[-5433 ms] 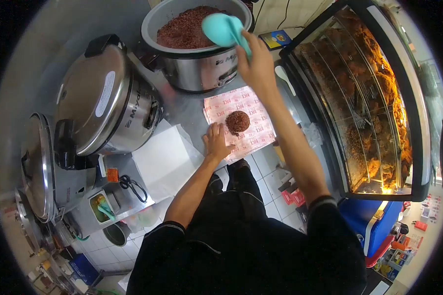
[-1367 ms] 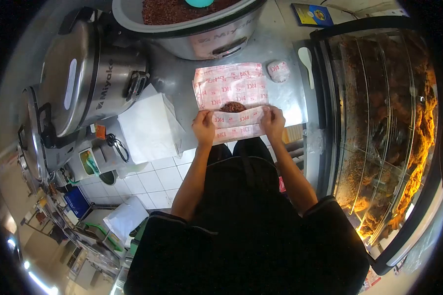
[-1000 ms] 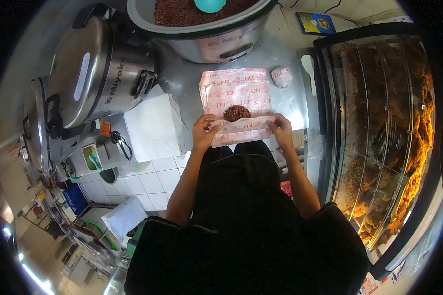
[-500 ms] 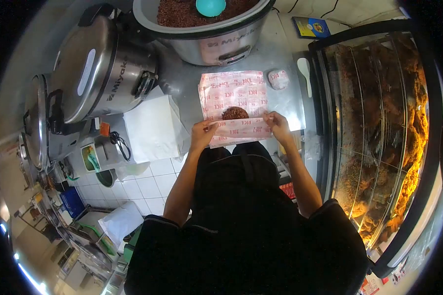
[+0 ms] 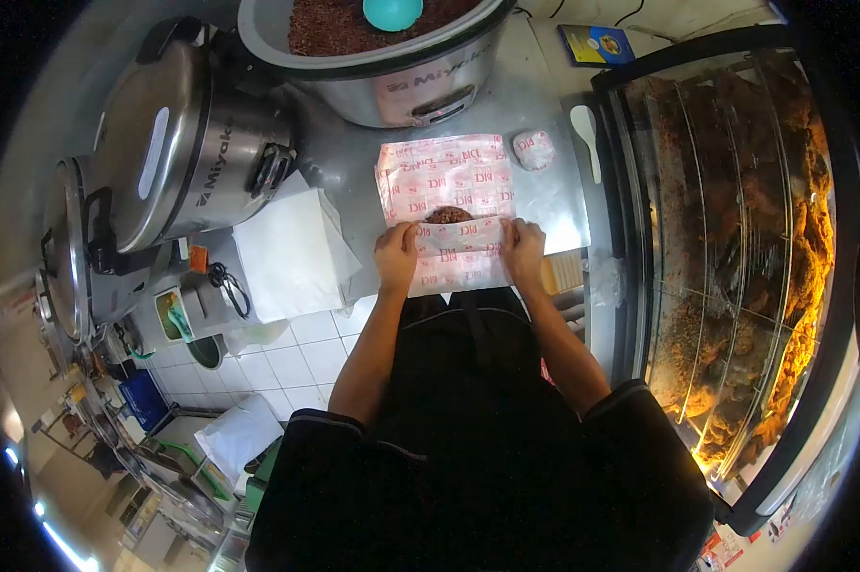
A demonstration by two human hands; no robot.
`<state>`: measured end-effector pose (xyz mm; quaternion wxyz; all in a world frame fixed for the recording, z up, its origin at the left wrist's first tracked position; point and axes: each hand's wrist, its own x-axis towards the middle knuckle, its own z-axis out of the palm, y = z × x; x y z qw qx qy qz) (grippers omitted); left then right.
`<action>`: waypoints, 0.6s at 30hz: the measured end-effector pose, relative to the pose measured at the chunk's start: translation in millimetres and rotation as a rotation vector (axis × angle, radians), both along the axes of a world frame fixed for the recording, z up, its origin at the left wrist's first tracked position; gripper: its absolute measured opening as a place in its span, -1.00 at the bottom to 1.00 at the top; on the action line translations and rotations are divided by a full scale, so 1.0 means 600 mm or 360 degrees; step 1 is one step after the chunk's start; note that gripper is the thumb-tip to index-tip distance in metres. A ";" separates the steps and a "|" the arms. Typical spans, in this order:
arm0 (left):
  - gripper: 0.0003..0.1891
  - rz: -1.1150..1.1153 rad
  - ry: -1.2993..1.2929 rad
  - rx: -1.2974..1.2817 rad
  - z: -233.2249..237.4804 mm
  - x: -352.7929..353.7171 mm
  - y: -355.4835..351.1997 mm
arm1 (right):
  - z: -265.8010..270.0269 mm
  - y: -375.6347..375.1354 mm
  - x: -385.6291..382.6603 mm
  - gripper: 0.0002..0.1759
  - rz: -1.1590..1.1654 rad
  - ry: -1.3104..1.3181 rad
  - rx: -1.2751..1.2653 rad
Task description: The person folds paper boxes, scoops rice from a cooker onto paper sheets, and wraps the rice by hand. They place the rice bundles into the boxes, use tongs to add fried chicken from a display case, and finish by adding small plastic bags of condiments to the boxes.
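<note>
A mound of reddish-brown rice [image 5: 448, 215] lies on a printed paper wrapper [image 5: 446, 173], whose near edge is folded up over part of it. My left hand [image 5: 397, 255] pinches the left end of that fold, and my right hand [image 5: 522, 250] pinches its right end. The sheet rests on the metal counter, with more sheets visible beneath it. A wrapped rice parcel [image 5: 534, 150] sits just beyond my right hand, beside the paper's upper right corner.
An uncovered rice cooker [image 5: 420, 91] holds brown rice and a turquoise scoop [image 5: 393, 13]. A lidded cooker [image 5: 163, 143] and white paper sheets [image 5: 292, 250] are at left. At right are a white spoon [image 5: 586, 141] and a glass-fronted display case [image 5: 726, 257] of fried food.
Both hands have moved closer together and drawn the folded paper edge further over the rice, so less of the mound shows. The whole view has shifted slightly.
</note>
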<state>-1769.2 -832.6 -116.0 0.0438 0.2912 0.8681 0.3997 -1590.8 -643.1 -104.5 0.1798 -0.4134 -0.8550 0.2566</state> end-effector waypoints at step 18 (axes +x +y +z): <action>-0.54 0.0264 0.0540 -0.0445 -0.020 0.033 0.004 | 0.050 0.062 -0.247 -0.67 0.0996 0.0226 0.0124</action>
